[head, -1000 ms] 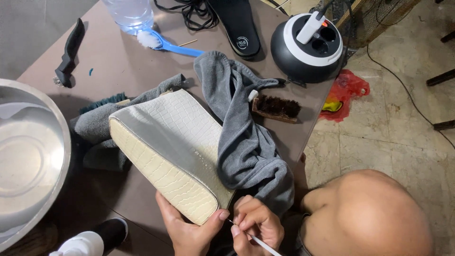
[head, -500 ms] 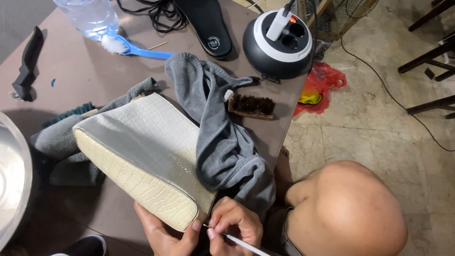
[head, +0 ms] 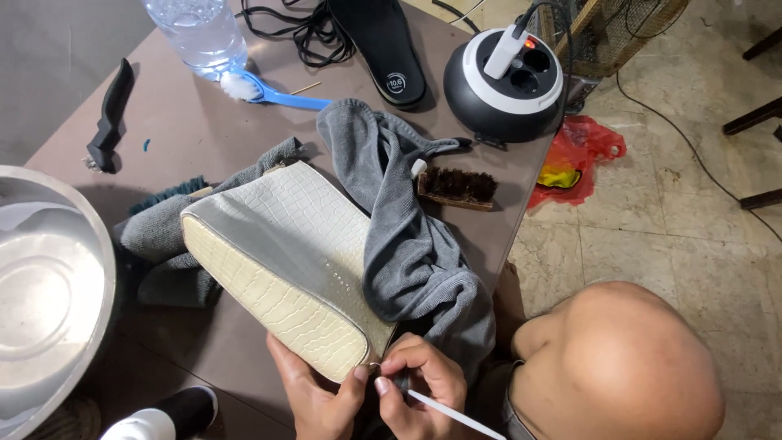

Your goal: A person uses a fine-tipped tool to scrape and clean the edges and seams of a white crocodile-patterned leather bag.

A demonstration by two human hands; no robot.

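Cream bag (head: pixel 281 261), crocodile-textured, with a grey underside panel: lay tilted on the brown worktop (head: pixel 187 122), its near corner at the lower edge of the view. Left hand (head: pixel 318 391): cupped under that corner, thumb pressed against the bag's edge, so it gripped the bag. Right hand (head: pixel 419 383): fingers pinched round a thin white stick-like tool (head: pixel 452 414), whose tip met the bag's corner just beside the left thumb.

Grey towel (head: pixel 407 236): draped over the bag's far side and trailing down towards the hands. A second grey cloth (head: pixel 163 236): bunched under the bag's left end.

Dark-bristled wooden brush (head: pixel 456 187): lay just beside the towel. Round black-and-white appliance (head: pixel 505 81): stood near the worktop's right edge. Black insole (head: pixel 383 49) and coiled black cord (head: pixel 293 28): at the far edge. Blue-handled brush (head: pixel 273 91): beside a clear water bottle (head: pixel 195 33). Black handle-shaped tool (head: pixel 110 118): far left. Metal basin (head: pixel 45 301): left edge, partly out of view. Red plastic bag (head: pixel 578 159): on the tiled floor.
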